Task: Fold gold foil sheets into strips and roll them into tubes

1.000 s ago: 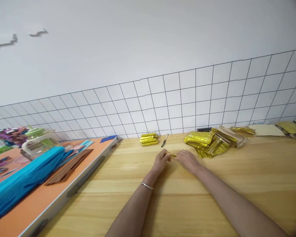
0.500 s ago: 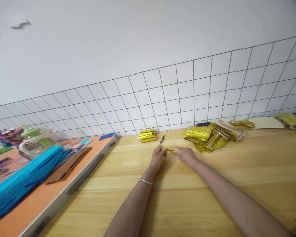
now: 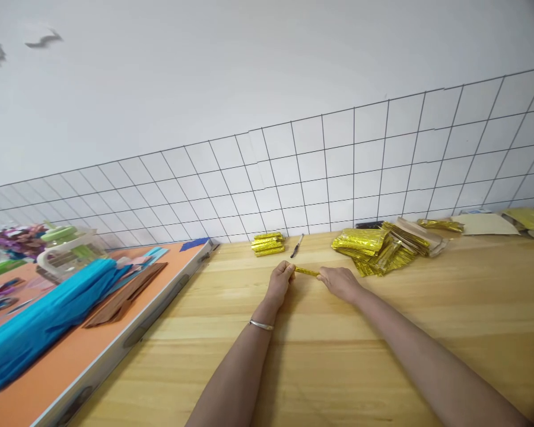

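Observation:
A thin gold foil roll (image 3: pixel 307 271) is stretched level between my two hands, just above the wooden table. My left hand (image 3: pixel 281 280), with a bangle on its wrist, pinches the roll's left end. At the other end, the fingers of my right hand (image 3: pixel 339 282) close on it. Beyond my left hand lie several similar gold rolls (image 3: pixel 267 244) in a small stack. A pen (image 3: pixel 297 245) rests between that stack and a heap of flat gold foil pieces (image 3: pixel 368 246) on the right.
To the left, an orange-topped board (image 3: pixel 111 350) carries blue crepe paper (image 3: pixel 48 317), brown paper strips (image 3: pixel 127 296) and a green-lidded jug (image 3: pixel 64 249). A black wire grid (image 3: pixel 323 172) stands along the wall. Cardboard (image 3: pixel 485 224) lies at the back right of the wooden table (image 3: pixel 329 367).
My hands have moved slightly apart, so more of the gold foil roll shows between them. The view has shifted a little; both hands keep their hold.

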Demonstrator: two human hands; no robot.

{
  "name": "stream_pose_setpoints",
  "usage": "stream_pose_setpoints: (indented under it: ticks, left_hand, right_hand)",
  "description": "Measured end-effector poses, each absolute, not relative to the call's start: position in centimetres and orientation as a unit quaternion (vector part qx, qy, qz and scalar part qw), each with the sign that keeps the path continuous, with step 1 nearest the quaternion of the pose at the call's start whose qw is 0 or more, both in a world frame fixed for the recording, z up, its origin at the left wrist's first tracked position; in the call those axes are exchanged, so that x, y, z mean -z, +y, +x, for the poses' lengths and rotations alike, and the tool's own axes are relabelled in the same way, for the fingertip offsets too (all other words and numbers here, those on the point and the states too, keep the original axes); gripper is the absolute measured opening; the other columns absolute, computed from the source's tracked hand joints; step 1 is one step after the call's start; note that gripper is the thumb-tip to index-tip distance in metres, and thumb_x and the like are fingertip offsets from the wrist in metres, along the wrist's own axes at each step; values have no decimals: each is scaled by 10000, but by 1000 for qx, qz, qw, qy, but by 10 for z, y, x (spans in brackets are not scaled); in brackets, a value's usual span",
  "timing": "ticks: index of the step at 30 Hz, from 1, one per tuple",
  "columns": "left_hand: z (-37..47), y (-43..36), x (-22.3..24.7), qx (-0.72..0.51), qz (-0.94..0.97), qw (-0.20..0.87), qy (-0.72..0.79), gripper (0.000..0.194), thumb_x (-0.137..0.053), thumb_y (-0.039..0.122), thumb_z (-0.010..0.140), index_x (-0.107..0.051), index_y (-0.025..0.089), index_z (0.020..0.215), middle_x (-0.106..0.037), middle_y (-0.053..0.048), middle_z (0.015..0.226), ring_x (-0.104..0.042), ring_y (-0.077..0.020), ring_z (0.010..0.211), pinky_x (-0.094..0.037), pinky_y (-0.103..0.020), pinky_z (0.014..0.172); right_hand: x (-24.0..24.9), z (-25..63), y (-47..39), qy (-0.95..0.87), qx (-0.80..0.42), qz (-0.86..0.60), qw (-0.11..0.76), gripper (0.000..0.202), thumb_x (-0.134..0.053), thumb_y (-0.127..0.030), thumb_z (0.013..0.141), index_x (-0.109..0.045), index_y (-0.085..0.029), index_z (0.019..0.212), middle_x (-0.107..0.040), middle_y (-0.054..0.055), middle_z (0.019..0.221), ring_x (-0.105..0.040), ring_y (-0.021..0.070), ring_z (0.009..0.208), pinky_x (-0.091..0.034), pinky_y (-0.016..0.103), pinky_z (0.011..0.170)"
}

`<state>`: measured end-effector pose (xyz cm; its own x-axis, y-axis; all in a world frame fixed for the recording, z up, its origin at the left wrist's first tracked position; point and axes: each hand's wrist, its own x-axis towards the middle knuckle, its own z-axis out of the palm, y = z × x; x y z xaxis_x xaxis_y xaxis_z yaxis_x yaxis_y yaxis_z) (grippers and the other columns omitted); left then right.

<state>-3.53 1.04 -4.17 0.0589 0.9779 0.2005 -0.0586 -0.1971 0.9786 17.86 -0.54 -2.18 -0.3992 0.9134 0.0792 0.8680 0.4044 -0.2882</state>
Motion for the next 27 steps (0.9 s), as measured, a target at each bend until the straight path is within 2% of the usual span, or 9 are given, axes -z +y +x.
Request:
stream_pose_setpoints:
  ticks: [6, 9, 13, 17, 20, 22, 24, 27]
  left_hand:
    - [-37, 6, 36, -490, 530, 559, 408, 355, -588, 507, 772, -523, 160, 798, -617, -13, 689, -543, -90, 514, -380, -193, 490]
    - [-37, 6, 36, -458, 509, 606, 404, 443, -520, 584, 790, -533, 153, 893, -645, -62, 747, -589, -122, 536, -385, -198, 450]
    - [-32, 10, 41, -457, 485, 629, 400, 390, -656, 491, 727, -529, 145, 856, -642, -49, 739, -583, -96, 530, -380, -173, 439]
    - [-16, 7, 45, -473, 475, 629, 393, 363, -713, 393, 699, -530, 145, 892, -644, -34, 760, -591, -76, 561, -404, -159, 477]
    - [-4, -2, 44, -465, 479, 633, 391, 359, -702, 366, 718, -542, 139, 945, -654, -53, 825, -618, -85, 633, -429, -160, 526]
    - [2, -8, 42, -443, 489, 641, 393, 353, -706, 358, 711, -558, 126, 932, -658, -68, 835, -623, -94, 639, -431, -166, 528]
    - [5, -12, 40, -410, 504, 648, 398, 334, -710, 366, 699, -571, 112, 866, -661, -79, 795, -614, -103, 584, -410, -172, 483]
    - [10, -17, 39, -380, 525, 640, 412, 315, -709, 381, 686, -540, 126, 760, -648, -57, 694, -570, -94, 477, -356, -174, 416]
  right_hand:
    - [26, 187, -6, -829, -112, -520, 172, 246, -425, -345, 925, -620, -229, 1017, -639, 55, 972, -566, 191, 919, -426, 335, 810]
    - [27, 195, -3, -817, -135, -509, 232, 244, -442, -323, 905, -632, -270, 1049, -640, 50, 996, -529, 209, 991, -384, 311, 825]
    - [30, 197, 3, -776, -203, -491, 339, 320, -465, -388, 877, -603, -259, 1136, -625, 60, 1033, -538, 208, 979, -400, 305, 822]
    - [34, 192, 6, -693, -293, -485, 446, 476, -366, -509, 888, -518, -196, 1213, -636, 63, 926, -587, 162, 707, -457, 276, 633]
    - [37, 190, 8, -627, -356, -485, 495, 487, -363, -571, 867, -549, -178, 1086, -632, 33, 809, -532, 113, 520, -391, 225, 452]
    - [40, 190, 10, -594, -393, -481, 511, 441, -415, -561, 854, -577, -165, 961, -621, 17, 757, -513, 94, 491, -358, 204, 415]
    - [43, 191, 11, -570, -426, -474, 519, 375, -472, -501, 860, -587, -148, 914, -614, 13, 755, -533, 94, 535, -404, 207, 458]
    - [45, 191, 14, -541, -467, -464, 523, 287, -519, -381, 883, -572, -139, 1028, -612, 42, 936, -595, 135, 743, -507, 296, 642]
